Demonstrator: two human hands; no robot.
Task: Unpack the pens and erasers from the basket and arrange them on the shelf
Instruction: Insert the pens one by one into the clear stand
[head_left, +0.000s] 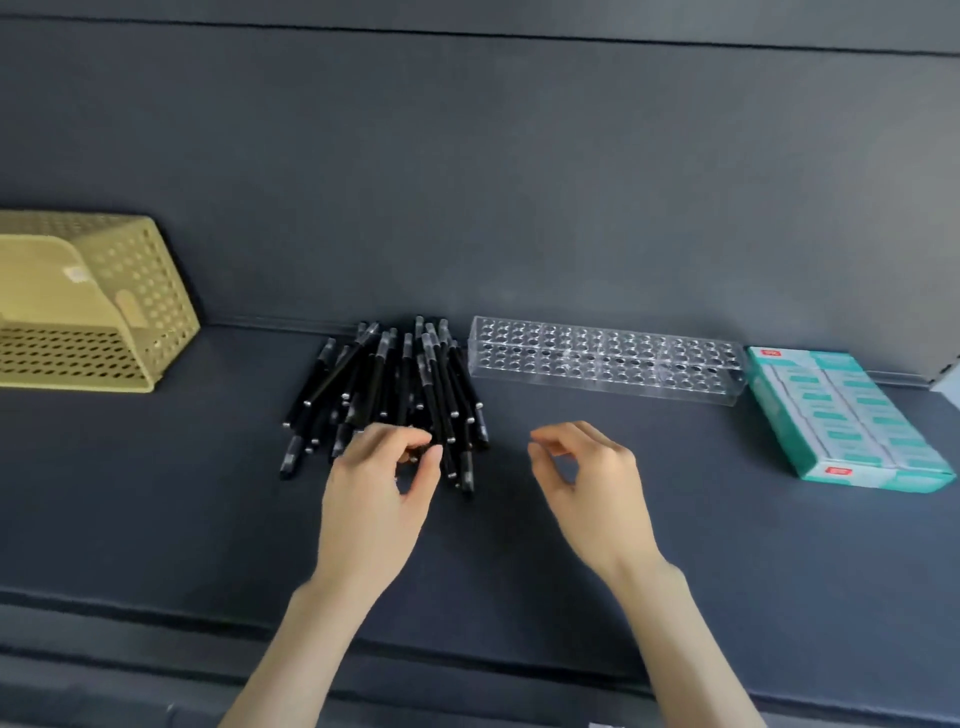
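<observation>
The left hand (382, 478) is curled over the near ends of a heap of slim black pens (395, 384), thumb and forefinger closing in a pinch on what looks like a single pen near the right of the heap, though the contact itself is partly hidden by the fingers. The right hand (587, 478) hovers just to the right of the heap with its thumb and fingers loosely bent and nothing in them. The step in hand appears to be drawing one pen out for the clear acrylic rack with rows of round holes (602, 358), which stands against the back wall just right of the pens. The pens lie crossed over one another, so a pen is best lifted by its end and slid toward the body rather than dragged sideways, which would likely roll its neighbours; the free right hand could take it and stand it upright in a hole. The rack looks light, so steadying it would be wise. Farther right, well apart from the hands, lies a teal and white box of erasers (847, 415), near the shelf's right end. Far to the left, a pale yellow perforated plastic basket (130, 291) lies tipped on its side and seems empty. The dark grey shelf (156, 493) offers open room in front of the rack, with its front edge close below the wrists.
</observation>
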